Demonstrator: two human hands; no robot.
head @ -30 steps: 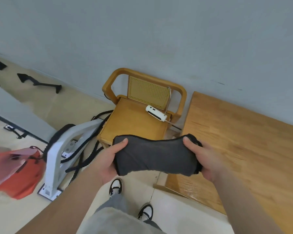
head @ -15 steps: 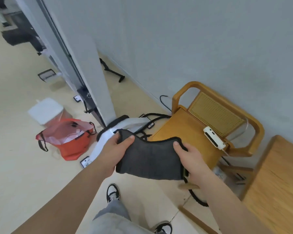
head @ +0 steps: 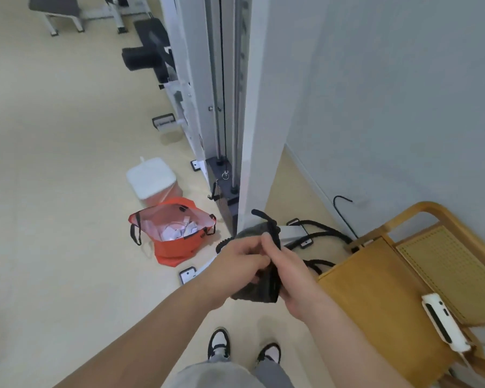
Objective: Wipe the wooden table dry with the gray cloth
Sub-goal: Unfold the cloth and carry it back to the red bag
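A pale floor [head: 53, 191] runs beside a gray wall. Above it, in the air in front of the person, the gray cloth [head: 263, 288] is bunched up between both hands. The left hand [head: 241, 264] has its grip curled round one side of the cloth and the right hand [head: 297, 284] grasps the other. Just to the right stands a wooden chair [head: 375, 298] with a white device [head: 443, 323] on its seat. On the floor to the left lie a red bag [head: 179, 247] and a white box [head: 151, 177].
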